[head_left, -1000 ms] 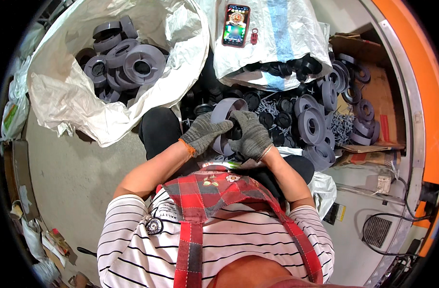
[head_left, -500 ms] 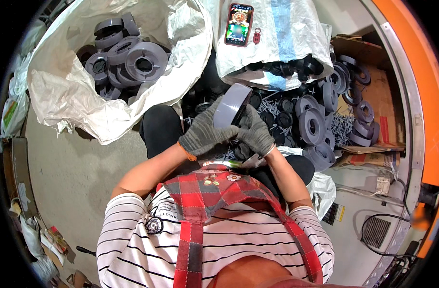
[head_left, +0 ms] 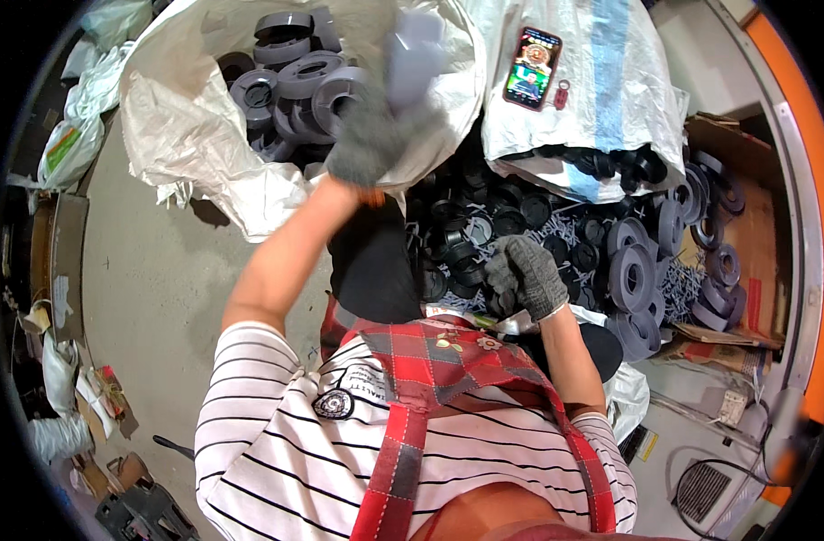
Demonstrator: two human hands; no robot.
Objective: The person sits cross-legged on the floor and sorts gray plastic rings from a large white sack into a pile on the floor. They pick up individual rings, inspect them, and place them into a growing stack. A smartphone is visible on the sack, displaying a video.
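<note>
My left hand (head_left: 378,140), in a grey knit glove, reaches out over the near side of a white woven sack (head_left: 187,135). It holds a grey plastic ring (head_left: 416,59), smeared by motion. Several similar grey rings (head_left: 311,74) lie heaped inside that sack. My right hand (head_left: 531,278), gloved alike, hovers close in front of me above a pile of black round plastic caps (head_left: 466,266). Its fingers are curled in, and whatever they may hold is hidden.
Another white sack (head_left: 556,135), striped blue, spills black caps; a lit phone (head_left: 533,68) and a small red fob (head_left: 562,95) lie on it. Grey pins (head_left: 561,216) are scattered among the caps. More grey rings (head_left: 632,275) stand right, beside a cardboard box (head_left: 750,261).
My left hand has carried the grey ring forward and left, from in front of me to over the sack. The right hand has let go of it and curled above the caps. My view has shifted left.
</note>
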